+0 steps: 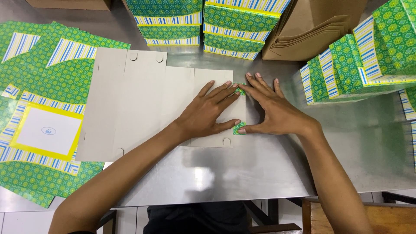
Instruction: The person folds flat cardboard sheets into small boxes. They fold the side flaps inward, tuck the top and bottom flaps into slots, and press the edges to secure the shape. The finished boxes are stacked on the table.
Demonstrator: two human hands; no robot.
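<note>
- Steel tabletop (242,173) fills the view, shiny and bare at its near edge, where we look straight down on our own two arms.
- We have a flat box blank (143,104) lying grey side up at the middle of the table, its creases and small round tabs showing.
- Our left hand (208,113) lies palm down on the blank's right end, fingers spread wide and holding nothing.
- Our right hand (273,110) lies flat just beside it on the table, fingers stretched and thumb pointing left; it grips nothing.
- Our right fingertips and thumb tip touch the blank's right edge, where two small green corners (238,127) of the printed side peek out.
- Our two hands lie close together, with the fold at that edge between them.
- To the left we see a heap of unfolded blanks (47,86), printed side up: green pattern, blue and white stripes, and a yellow frame about a white panel.
- At the far edge stand stacks of folded boxes (203,21) in the same green print.
- More folded boxes (359,60) lean together at the right, well apart from our hands.
- Between those two groups lies a brown carton (312,30), its flaps layered.
- Below the table edge we make out pale floor tiles (17,221) and a wooden stool (390,216) at the lower right.
</note>
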